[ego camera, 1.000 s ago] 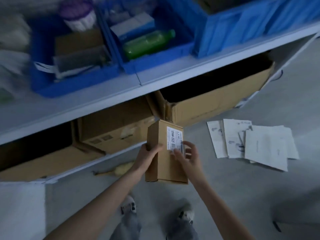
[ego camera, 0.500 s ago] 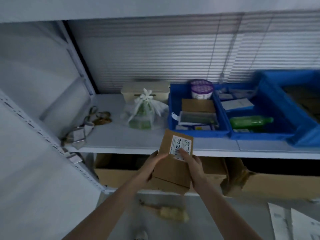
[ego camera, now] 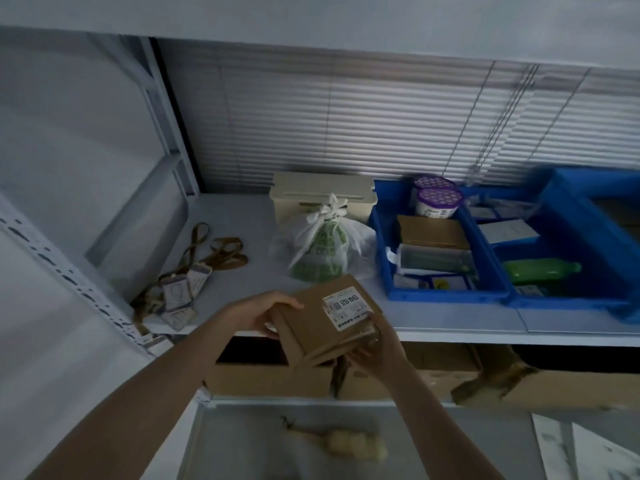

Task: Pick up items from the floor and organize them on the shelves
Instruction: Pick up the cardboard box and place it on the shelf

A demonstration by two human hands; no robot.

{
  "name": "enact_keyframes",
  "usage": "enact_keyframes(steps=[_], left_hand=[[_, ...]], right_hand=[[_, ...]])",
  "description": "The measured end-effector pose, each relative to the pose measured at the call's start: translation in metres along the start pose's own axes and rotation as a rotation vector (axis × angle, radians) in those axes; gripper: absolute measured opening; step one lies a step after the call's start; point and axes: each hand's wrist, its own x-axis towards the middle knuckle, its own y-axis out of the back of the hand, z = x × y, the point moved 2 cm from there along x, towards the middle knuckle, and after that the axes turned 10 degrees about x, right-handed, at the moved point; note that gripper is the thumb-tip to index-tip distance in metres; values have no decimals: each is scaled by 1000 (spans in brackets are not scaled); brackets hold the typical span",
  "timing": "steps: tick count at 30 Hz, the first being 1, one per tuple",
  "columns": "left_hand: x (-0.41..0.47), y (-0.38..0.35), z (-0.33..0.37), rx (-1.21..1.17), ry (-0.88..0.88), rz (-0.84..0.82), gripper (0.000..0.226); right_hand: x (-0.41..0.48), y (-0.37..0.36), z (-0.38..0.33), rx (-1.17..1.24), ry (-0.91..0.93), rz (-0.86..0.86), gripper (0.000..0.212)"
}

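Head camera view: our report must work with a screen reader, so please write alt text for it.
A person's left hand and right hand hold a small labelled cardboard box, tilted, at the front edge of a white shelf. On the shelf are badge lanyards, a tied plastic bag and blue bins of small items.

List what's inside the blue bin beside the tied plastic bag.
The blue bin holds two purple-lidded tubs, a flat brown box, a clear packet and small cards at the front. Anything beneath them is covered.
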Motion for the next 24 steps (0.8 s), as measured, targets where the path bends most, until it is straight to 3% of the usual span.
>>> enact_keyframes(steps=[5, 8, 11, 14, 17, 21, 24], left_hand=[[28, 3, 11, -265, -111, 249, 52], [41, -12, 2, -376, -142, 311, 44], [50, -27, -11, -357, -143, 309, 51], [56, -28, -9, -299, -185, 365, 48], [55, -28, 3, -225, -235, 398, 41], [57, -32, 7, -202, -233, 434, 44], [57, -40, 10, -174, -248, 466, 43]], right_hand=[[31, -10, -7, -85, 107, 203, 78], [44, -23, -9, -134, 173, 340, 58], [54, -30, -12, -197, 179, 377, 44], [58, -32, -24, -385, 227, 405, 55], [56, -35, -38, -696, 444, 442, 77], [64, -19, -32, -1038, 602, 352, 44], [58, -12, -25, -1100, 657, 418, 44]])
